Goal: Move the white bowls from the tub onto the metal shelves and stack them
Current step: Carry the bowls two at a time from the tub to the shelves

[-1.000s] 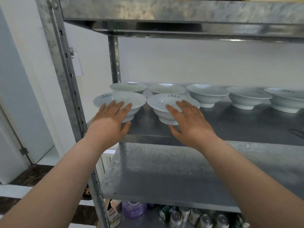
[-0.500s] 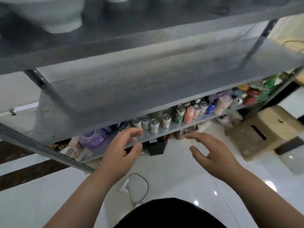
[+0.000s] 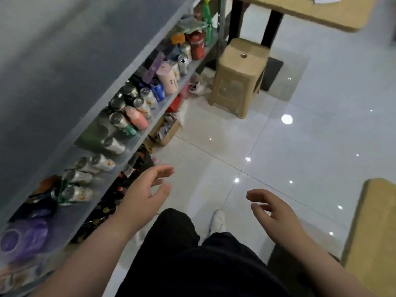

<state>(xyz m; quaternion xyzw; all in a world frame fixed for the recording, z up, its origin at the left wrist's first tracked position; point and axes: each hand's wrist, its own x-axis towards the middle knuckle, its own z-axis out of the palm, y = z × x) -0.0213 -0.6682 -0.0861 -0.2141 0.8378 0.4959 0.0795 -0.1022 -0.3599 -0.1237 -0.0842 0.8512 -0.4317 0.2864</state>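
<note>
Bowls and tub lie outside our view, our left hand (image 3: 147,194) and right hand (image 3: 276,211) hang slack and empty at lower centre beside the metal shelves (image 3: 64,61), and we judge white bowls rigid, slick, chippable, best cupped under the rim.

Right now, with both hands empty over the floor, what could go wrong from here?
The left hand hangs close to the crowded cans on the low shelf; a careless swing could topple some. The glossy floor may be slippery underfoot. The stool and cardboard box stand by the walkway, so a step that way could trip.
</note>
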